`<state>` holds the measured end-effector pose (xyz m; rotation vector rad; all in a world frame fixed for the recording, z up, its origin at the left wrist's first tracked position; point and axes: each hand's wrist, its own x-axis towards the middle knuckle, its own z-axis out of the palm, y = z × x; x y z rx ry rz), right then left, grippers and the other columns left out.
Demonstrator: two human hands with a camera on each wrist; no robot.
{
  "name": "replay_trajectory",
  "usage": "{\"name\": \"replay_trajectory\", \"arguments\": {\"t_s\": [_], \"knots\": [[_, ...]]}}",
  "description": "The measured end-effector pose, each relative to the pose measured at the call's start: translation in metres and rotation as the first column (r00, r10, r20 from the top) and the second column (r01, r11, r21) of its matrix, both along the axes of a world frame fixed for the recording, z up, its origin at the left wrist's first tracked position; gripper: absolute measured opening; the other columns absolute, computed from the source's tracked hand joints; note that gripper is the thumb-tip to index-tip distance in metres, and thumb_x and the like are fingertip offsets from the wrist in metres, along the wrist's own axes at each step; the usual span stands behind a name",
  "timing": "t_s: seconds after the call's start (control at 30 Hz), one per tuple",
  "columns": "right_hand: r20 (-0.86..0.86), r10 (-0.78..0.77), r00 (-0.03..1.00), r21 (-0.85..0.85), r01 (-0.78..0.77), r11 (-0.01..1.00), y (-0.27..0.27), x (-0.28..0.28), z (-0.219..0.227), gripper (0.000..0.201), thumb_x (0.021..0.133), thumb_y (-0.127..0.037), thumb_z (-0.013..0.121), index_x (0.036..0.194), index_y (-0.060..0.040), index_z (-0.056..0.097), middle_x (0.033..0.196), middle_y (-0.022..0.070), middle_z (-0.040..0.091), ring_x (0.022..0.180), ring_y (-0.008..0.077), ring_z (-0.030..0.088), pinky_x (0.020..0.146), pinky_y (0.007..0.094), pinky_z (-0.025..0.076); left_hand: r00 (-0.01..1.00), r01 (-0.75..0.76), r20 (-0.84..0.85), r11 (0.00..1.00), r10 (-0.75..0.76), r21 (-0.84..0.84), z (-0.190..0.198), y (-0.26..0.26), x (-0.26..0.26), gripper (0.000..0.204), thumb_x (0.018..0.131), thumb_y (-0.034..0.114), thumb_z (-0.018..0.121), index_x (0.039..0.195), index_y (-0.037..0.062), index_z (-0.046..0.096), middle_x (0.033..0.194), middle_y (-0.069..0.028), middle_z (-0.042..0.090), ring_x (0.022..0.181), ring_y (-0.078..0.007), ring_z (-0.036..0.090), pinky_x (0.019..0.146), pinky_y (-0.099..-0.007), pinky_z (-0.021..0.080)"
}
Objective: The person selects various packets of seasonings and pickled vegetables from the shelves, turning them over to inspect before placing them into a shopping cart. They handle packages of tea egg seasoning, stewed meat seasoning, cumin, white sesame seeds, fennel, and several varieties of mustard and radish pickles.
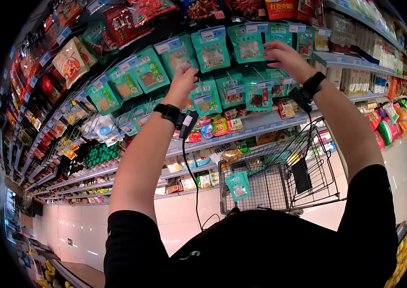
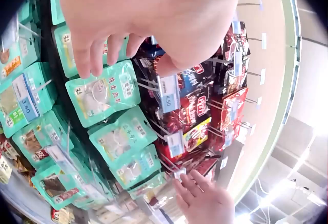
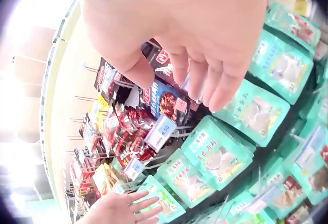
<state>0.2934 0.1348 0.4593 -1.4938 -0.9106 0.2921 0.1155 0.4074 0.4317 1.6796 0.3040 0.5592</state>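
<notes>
Teal spice pouches with clear windows hang in rows on hooks. My left hand [image 1: 182, 85] is raised in front of one teal pouch [image 1: 174, 52], its fingers loosely bent around nothing. To the right, my right hand [image 1: 289, 60] reaches up by another pouch [image 1: 280, 32] with relaxed fingers and holds nothing. Between the hands hangs a pouch with a clear window [image 1: 210, 50]. In the left wrist view, the left hand [image 2: 154, 14] overlaps the pouches. The right wrist view shows the left hand [image 3: 120, 208] with spread fingers near the pouches.
A wire shopping cart [image 1: 263, 185] stands below, with a teal pouch [image 1: 238, 186] and a dark flat item [image 1: 301, 176] in it. Price tags [image 1: 166, 45] jut out on the hooks. Red packets [image 1: 122, 24] hang higher up; more shelves [image 1: 357, 62] continue at right.
</notes>
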Motion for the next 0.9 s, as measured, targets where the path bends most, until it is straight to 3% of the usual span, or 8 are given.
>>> {"name": "replay_trajectory", "arguments": {"t_s": [0.1, 0.23, 0.33, 0.47, 0.6, 0.7, 0.8, 0.9], "knots": [[-0.068, 0.03, 0.997, -0.023, -0.032, 0.999, 0.046, 0.019, -0.021, 0.045, 0.092, -0.022, 0.051, 0.133, -0.0071, 0.042, 0.128, 0.0077, 0.05, 0.118, 0.0178, 0.048, 0.096, 0.0349, 0.04, 0.999, -0.037, -0.031, 0.999, 0.037, 0.022, -0.006, 0.015, 0.028, 0.066, 0.089, 0.03, 0.051, 0.142, 0.0013, 0.024, 0.139, -0.0154, 0.036, 0.125, -0.029, 0.04, 0.101, -0.04, 0.035], [-0.199, 0.098, 0.975, 0.076, -0.085, 0.994, 0.109, 0.063, -0.058, 0.055, 0.089, -0.024, 0.054, 0.138, -0.0072, 0.037, 0.136, 0.0099, 0.043, 0.121, 0.0197, 0.044, 0.099, 0.0367, 0.038, 0.991, -0.107, -0.078, 0.994, 0.107, 0.007, -0.028, 0.041, 0.076, 0.07, 0.088, 0.029, 0.052, 0.145, 0.004, 0.02, 0.139, -0.016, 0.036, 0.127, -0.0302, 0.036, 0.102, -0.0413, 0.034], [-0.188, 0.018, 0.982, 0.066, -0.006, 0.998, 0.145, 0.078, -0.079, 0.071, 0.085, -0.029, 0.055, 0.143, -0.0029, 0.025, 0.138, 0.0151, 0.04, 0.126, 0.0268, 0.039, 0.101, 0.0385, 0.035, 0.993, -0.1, -0.055, 0.995, 0.1, 0.007, -0.045, 0.055, 0.108, 0.074, 0.086, 0.028, 0.055, 0.145, 0.0054, 0.018, 0.14, -0.017, 0.035, 0.13, -0.031, 0.033, 0.104, -0.0434, 0.031], [-0.238, 0.028, 0.971, 0.031, -0.021, 0.999, 0.18, 0.101, -0.1, 0.079, 0.086, -0.039, 0.054, 0.146, -0.0046, 0.016, 0.141, 0.0178, 0.036, 0.127, 0.0304, 0.037, 0.103, 0.0383, 0.032, 0.986, -0.162, -0.05, 0.987, 0.162, 0.002, -0.06, 0.069, 0.141, 0.076, 0.085, 0.028, 0.055, 0.146, 0.0051, 0.016, 0.141, -0.0174, 0.034, 0.13, -0.0304, 0.033, 0.104, -0.0437, 0.03], [-0.22, -0.011, 0.975, 0.031, 0.018, 0.999, 0.197, 0.112, -0.105, 0.08, 0.087, -0.041, 0.054, 0.147, -0.0051, 0.016, 0.144, 0.0201, 0.033, 0.13, 0.0311, 0.034, 0.104, 0.0368, 0.03, 0.996, -0.062, -0.052, 0.994, 0.067, 0.095, -0.059, 0.078, 0.161, 0.079, 0.084, 0.027, 0.057, 0.146, 0.004, 0.014, 0.139, -0.0174, 0.037, 0.126, -0.0294, 0.036, 0.102, -0.0435, 0.031], [-0.213, 0.054, 0.976, 0.053, -0.043, 0.998, 0.204, 0.114, -0.11, 0.08, 0.088, -0.042, 0.054, 0.146, -0.0025, 0.017, 0.145, 0.0219, 0.032, 0.133, 0.0316, 0.032, 0.105, 0.036, 0.03, 0.987, -0.128, -0.081, 0.986, 0.137, 0.103, -0.058, 0.071, 0.165, 0.078, 0.084, 0.025, 0.057, 0.145, 0.0007, 0.016, 0.135, -0.0171, 0.041, 0.12, -0.0281, 0.042, 0.098, -0.0406, 0.037], [-0.101, -0.014, 0.995, 0.052, 0.02, 0.998, 0.213, 0.116, -0.12, 0.077, 0.089, -0.042, 0.054, 0.145, -0.0015, 0.019, 0.144, 0.0219, 0.033, 0.134, 0.0307, 0.032, 0.105, 0.0352, 0.03, 0.98, -0.192, -0.031, 0.969, 0.199, 0.156, -0.064, 0.072, 0.166, 0.074, 0.085, 0.023, 0.055, 0.144, -0.0035, 0.018, 0.128, -0.0168, 0.046, 0.111, -0.026, 0.05, 0.089, -0.0353, 0.045], [-0.139, -0.04, 0.989, 0.062, 0.049, 0.997, 0.209, 0.102, -0.114, 0.077, 0.089, -0.04, 0.054, 0.146, -0.002, 0.018, 0.145, 0.0214, 0.033, 0.133, 0.0311, 0.033, 0.104, 0.0347, 0.031, 0.967, -0.219, -0.052, 0.92, 0.249, 0.325, -0.063, 0.075, 0.16, 0.071, 0.086, 0.022, 0.055, 0.142, -0.0059, 0.021, 0.121, -0.0161, 0.052, 0.099, -0.0234, 0.057, 0.081, -0.032, 0.05]]}}
